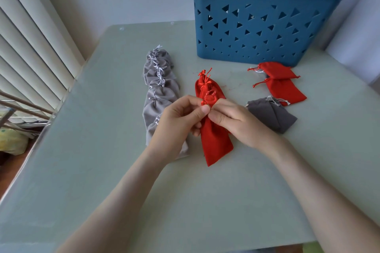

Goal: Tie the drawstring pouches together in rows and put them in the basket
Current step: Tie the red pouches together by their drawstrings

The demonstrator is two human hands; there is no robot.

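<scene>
A short row of red drawstring pouches [216, 139] lies in the middle of the table, its red strings looped and knotted at the far end. My left hand [181, 117] and my right hand [232, 121] meet over it and both pinch the red drawstring [207, 98] between thumb and fingers. A long row of tied grey pouches [158, 96] stretches along the left. Two loose red pouches [281, 82] and a loose dark grey pouch [271, 115] lie to the right. The blue basket [257, 26] stands at the back right.
The pale green table [102, 150] ends at the left beside white vertical blinds [30, 37]. A white wall runs behind the basket. Some clutter and rods sit low beyond the table's left edge.
</scene>
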